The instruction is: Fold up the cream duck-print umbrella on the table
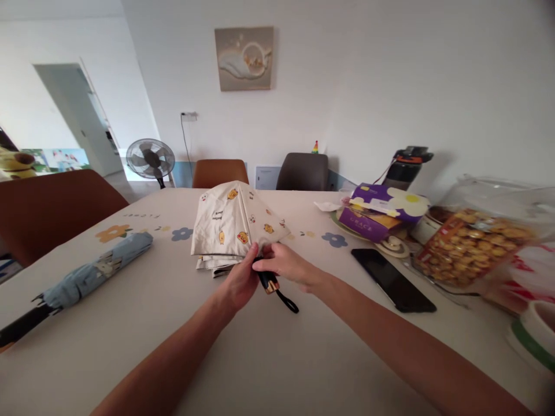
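A cream umbrella [229, 222] printed with small yellow cartoon figures lies on the table in front of me, its canopy collapsed into loose folds. Its black handle, with a gold-coloured end and a black wrist strap, points toward me. My left hand [243, 280] is closed around the handle near the canopy's edge. From the other side, my right hand [284, 264] has its fingers bent onto the top of the handle and the fabric edge; its fingertips are partly hidden. Off to the left lies a rolled light-blue umbrella [102, 268] with a black handle.
To the right are a black phone [392, 280], a purple tissue pack [368, 214], a clear container of snacks [472, 242], a dark bottle [405, 167] and a white-and-green cup [535, 335]. Chairs [303, 171] and a fan [151, 159] stand beyond the table [277, 370].
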Action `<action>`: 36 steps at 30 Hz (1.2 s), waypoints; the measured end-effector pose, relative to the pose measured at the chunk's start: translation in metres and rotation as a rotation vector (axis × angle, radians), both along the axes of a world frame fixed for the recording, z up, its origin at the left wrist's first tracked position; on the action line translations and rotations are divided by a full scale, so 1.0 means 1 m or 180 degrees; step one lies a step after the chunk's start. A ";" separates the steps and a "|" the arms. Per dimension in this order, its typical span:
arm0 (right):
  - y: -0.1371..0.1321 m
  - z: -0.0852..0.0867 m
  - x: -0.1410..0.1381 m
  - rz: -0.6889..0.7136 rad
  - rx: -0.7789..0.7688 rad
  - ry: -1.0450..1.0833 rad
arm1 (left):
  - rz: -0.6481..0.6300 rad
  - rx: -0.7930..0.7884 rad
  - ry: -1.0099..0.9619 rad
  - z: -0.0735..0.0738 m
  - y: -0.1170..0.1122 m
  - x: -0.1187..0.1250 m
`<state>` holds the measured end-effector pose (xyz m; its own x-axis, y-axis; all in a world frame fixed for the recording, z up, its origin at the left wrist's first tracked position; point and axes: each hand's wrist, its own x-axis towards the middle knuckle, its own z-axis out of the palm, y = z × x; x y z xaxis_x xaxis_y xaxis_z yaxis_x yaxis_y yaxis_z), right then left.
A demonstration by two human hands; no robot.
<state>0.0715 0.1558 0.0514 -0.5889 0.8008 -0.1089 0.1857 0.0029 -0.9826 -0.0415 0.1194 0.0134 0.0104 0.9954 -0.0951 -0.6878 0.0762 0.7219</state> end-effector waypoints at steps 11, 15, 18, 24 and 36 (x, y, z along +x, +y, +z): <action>-0.006 -0.015 -0.005 0.0070 -0.1072 0.0503 | -0.0266 -0.0154 0.0946 -0.008 -0.003 0.004; -0.015 -0.022 -0.014 -0.0607 -0.0550 0.0351 | -0.0457 -0.0155 0.0908 -0.006 -0.004 0.004; -0.019 -0.024 -0.019 -0.0825 -0.0569 0.0453 | -0.0569 -0.0185 0.0896 -0.001 -0.005 -0.001; -0.018 -0.017 -0.017 -0.0953 -0.1045 0.0614 | -0.0609 0.0120 0.0972 0.004 -0.005 -0.004; -0.004 -0.027 0.002 -0.0788 -0.0808 0.0898 | 0.1490 -0.0009 0.2333 0.015 -0.008 -0.004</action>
